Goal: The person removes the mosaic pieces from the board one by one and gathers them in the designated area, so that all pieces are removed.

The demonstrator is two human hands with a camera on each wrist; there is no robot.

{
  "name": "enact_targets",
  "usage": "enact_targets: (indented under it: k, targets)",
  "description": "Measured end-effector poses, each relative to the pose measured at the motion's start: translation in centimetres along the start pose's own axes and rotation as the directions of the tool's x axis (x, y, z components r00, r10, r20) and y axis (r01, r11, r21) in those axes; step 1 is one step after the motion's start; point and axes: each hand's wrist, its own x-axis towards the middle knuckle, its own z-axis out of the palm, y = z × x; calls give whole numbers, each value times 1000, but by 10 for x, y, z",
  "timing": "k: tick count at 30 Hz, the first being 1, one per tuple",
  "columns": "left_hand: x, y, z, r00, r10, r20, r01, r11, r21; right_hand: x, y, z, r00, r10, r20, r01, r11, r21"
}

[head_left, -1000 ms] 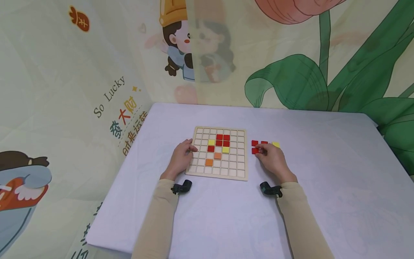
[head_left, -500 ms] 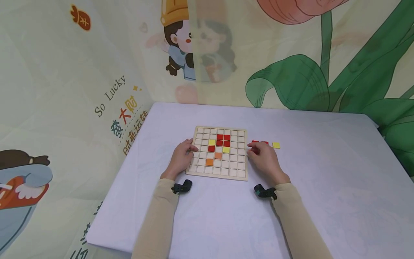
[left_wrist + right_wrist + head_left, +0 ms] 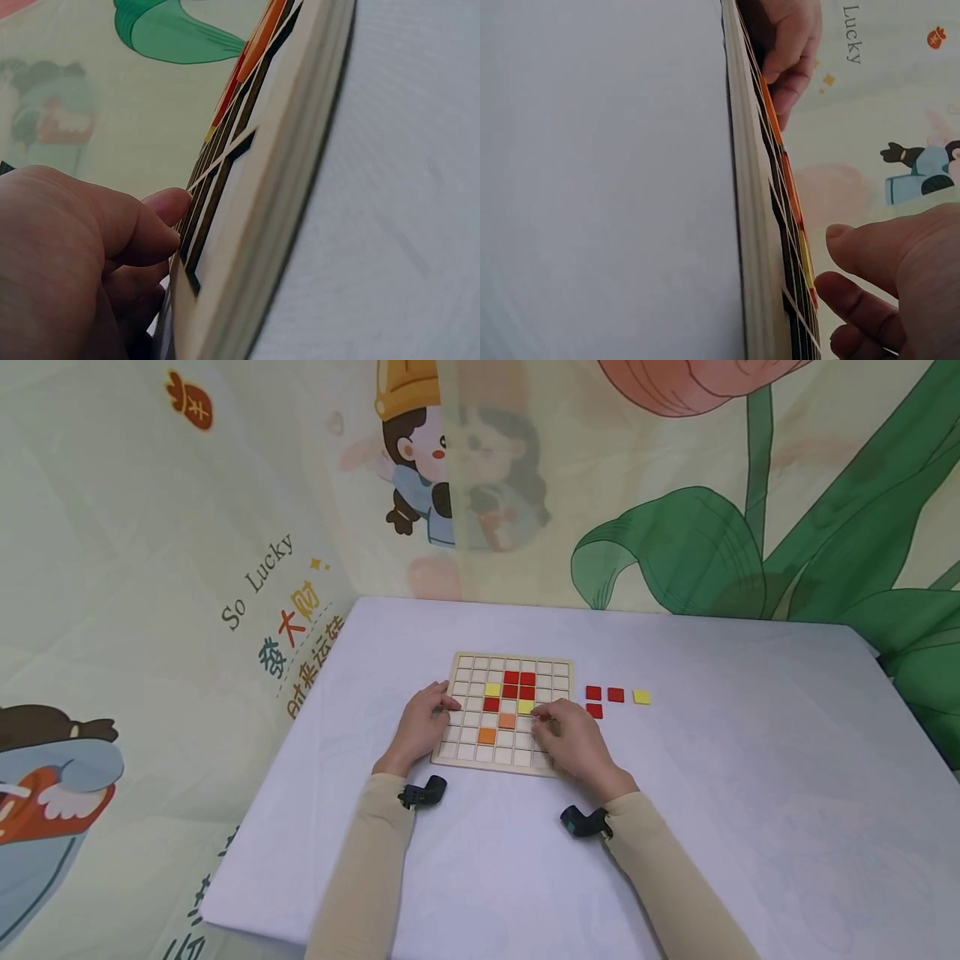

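In the head view a wooden grid board [image 3: 480, 754] lies on the table with red, yellow and orange square tiles in some of its cells. My left hand [image 3: 420, 727] rests at the board's left edge, thumb and fingertips touching it. My right hand [image 3: 576, 743] is over the right part of the board, its fingertips close to a yellow tile [image 3: 526, 707]. In the right wrist view the thumb [image 3: 862, 251] and bent fingers show a gap between them. Whether a tile is hidden in that hand cannot be made out.
Right of the board lie several loose tiles: red tiles [image 3: 593, 692] and a yellow tile [image 3: 641, 697]. A white cloth covers the table [image 3: 750, 760]. Printed curtains [image 3: 660, 552] hang behind and to the left. Each wrist wears a small black camera [image 3: 585, 822].
My right hand has moved left from the loose tiles to above the board, uncovering the red tiles there. My left hand stays at the board's edge. The tiles on the board look unchanged.
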Motion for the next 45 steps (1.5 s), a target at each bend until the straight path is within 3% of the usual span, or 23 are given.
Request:
enact_targets:
  k: [7, 21, 34, 45]
  targets:
    - [-1, 0, 0, 1000, 13, -2, -13, 999, -32, -4, -16, 17, 995, -90, 38, 90, 996, -13]
    - [0, 0, 3, 1000, 2, -1, -2, 1000, -13, -11, -31, 37, 987, -147, 66, 149, 989, -19]
    - [1, 1, 2, 1000, 2, -2, -2, 1000, -4, -9, -38, 45, 988, -137, 74, 145, 984, -106]
    - [0, 0, 1, 1000, 2, -7, -2, 1000, -4, -9, -41, 44, 987, -143, 71, 151, 981, -121]
